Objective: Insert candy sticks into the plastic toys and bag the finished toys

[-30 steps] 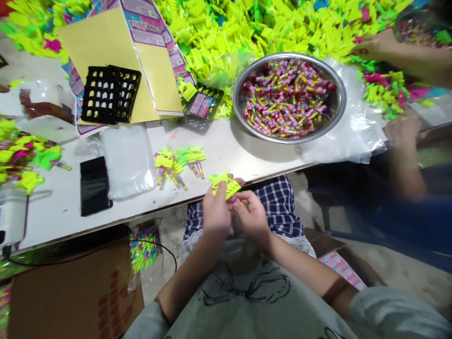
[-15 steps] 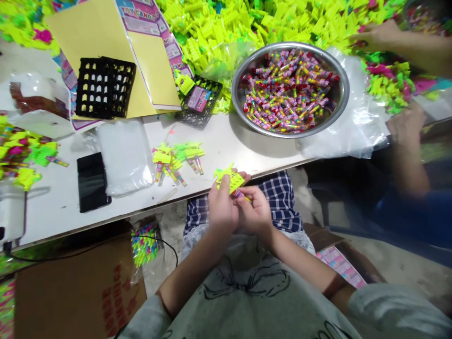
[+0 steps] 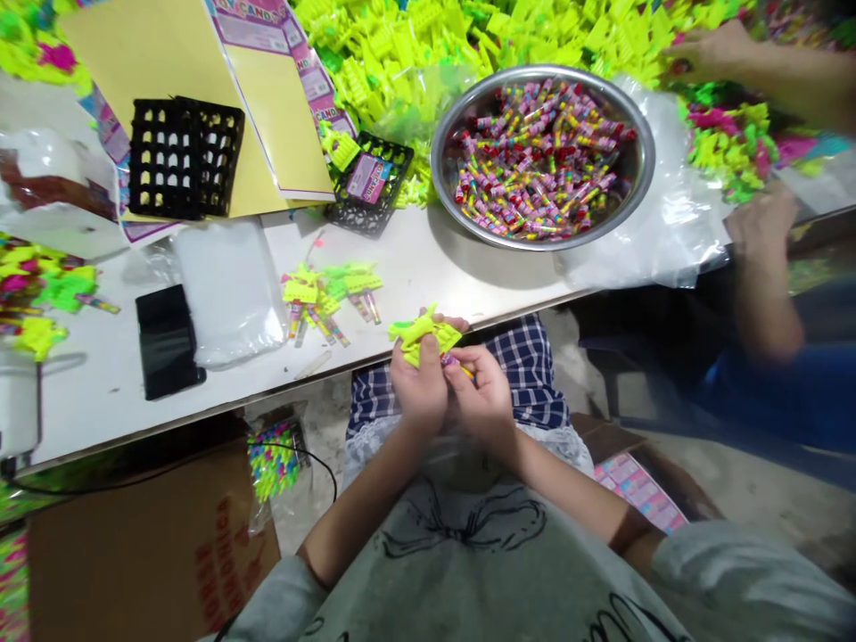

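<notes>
My left hand (image 3: 421,383) is closed around a yellow-green plastic toy (image 3: 428,334), thumb on top, just off the table's front edge. Pinched in my right hand (image 3: 482,388) is a small candy tube (image 3: 451,360) with a pink-purple label; its end meets the toy's lower side, and my fingers hide the joint. On the table ahead lies a small pile of yellow-green toys with candy tubes attached (image 3: 327,299). Beyond it stands a steel bowl (image 3: 438,192) holding many candy tubes (image 3: 541,169).
A heap of yellow-green toys (image 3: 401,45) covers the table's back. To the left are a black phone (image 3: 168,343), a stack of clear plastic bags (image 3: 231,294), black plastic trays (image 3: 187,160) and yellow card sheets (image 3: 281,134). At right, a co-worker's hands (image 3: 762,218) rest near more toys.
The toy in my left hand has turned slightly and shows more of its shape. My right hand keeps its pinch on the tube. The whole view has shifted a little.
</notes>
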The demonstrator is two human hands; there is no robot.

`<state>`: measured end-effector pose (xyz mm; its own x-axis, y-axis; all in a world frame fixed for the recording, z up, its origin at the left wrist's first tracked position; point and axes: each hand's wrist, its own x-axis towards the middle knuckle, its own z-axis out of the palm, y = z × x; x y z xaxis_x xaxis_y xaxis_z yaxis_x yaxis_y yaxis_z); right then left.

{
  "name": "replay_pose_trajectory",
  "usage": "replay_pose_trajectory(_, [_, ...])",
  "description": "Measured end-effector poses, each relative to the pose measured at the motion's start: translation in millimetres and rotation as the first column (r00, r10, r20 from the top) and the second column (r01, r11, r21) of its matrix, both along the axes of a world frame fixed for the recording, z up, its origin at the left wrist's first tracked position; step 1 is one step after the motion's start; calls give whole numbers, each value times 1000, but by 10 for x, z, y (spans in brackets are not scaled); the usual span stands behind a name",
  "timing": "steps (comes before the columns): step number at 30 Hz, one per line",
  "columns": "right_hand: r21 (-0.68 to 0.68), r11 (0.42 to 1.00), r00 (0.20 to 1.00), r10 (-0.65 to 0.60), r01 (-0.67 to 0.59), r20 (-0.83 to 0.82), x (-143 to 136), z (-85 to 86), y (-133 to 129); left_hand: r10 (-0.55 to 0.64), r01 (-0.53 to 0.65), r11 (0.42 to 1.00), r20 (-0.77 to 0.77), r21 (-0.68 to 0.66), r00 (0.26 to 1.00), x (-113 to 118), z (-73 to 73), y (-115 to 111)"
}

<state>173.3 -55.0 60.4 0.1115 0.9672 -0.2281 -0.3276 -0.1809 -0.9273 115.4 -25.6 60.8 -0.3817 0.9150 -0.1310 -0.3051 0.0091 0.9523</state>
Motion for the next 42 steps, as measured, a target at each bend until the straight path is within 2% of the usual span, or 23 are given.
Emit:
replay_pose_trajectory(3, [-43, 999, 1000, 15, -16, -23, -8, 31, 15, -33, 33, 999, 60, 0, 998, -16, -24, -4])
replay_pose_trajectory(6, [-39, 996, 996, 85, -85, -7, 52, 41, 91, -113, 103, 992, 157, 66, 981, -85, 20, 18])
replay_pose_trajectory(10, [3, 958, 954, 286, -287, -85, 205, 48, 248, -343, 321, 939, 252, 124, 905, -326, 84, 109])
replay_pose_trajectory(12, [6, 934, 926, 356, -358, -125, 259, 55, 300, -420, 408, 908, 210, 99, 883, -456, 62, 158])
replay_pose_trajectory(15, [-39, 920, 908, 376, -389, -186, 266, 60, 315, -346, 345, 938, 36, 27, 937, -558, -46, 193])
replay_pose_trajectory(17, [-77, 915, 896, 366, -396, -253, 234, 57, 307, -275, 275, 961, -4, -17, 961, -549, -130, 189])
replay_pose_trajectory(20, [-135, 900, 863, 341, -415, -373, 177, 55, 324, -245, 248, 968, 87, -30, 966, -472, -204, 168])
replay_pose_trajectory(23, [-168, 891, 845, 318, -421, -429, 163, 67, 386, -235, 237, 971, 166, 5, 958, -415, -216, 152])
replay_pose_trajectory(25, [-181, 884, 850, 330, -431, -411, 184, 73, 432, -212, 216, 976, 149, -12, 966, -417, -215, 144])
replay_pose_trajectory(30, [-212, 837, 842, 421, -504, -338, 248, 18, 506, -194, 192, 972, -5, -134, 981, -477, -219, 130])
replay_pose_trajectory(36, [-202, 847, 869, 461, -491, -178, 117, -6, 532, -224, 222, 959, 9, -175, 975, -585, -123, 183])
replay_pose_trajectory(38, [-181, 836, 855, 502, -519, -133, 70, 12, 525, -145, 137, 984, -59, -112, 988, -728, -104, 196])
replay_pose_trajectory(40, [-174, 843, 858, 513, -509, -23, 40, 7, 541, 18, -16, 1000, -218, 9, 976, -957, -122, 193])
replay_pose_trajectory(42, [-169, 873, 872, 478, -458, 104, -2, -30, 606, 213, -172, 976, -407, 135, 888, -1246, -184, 178])
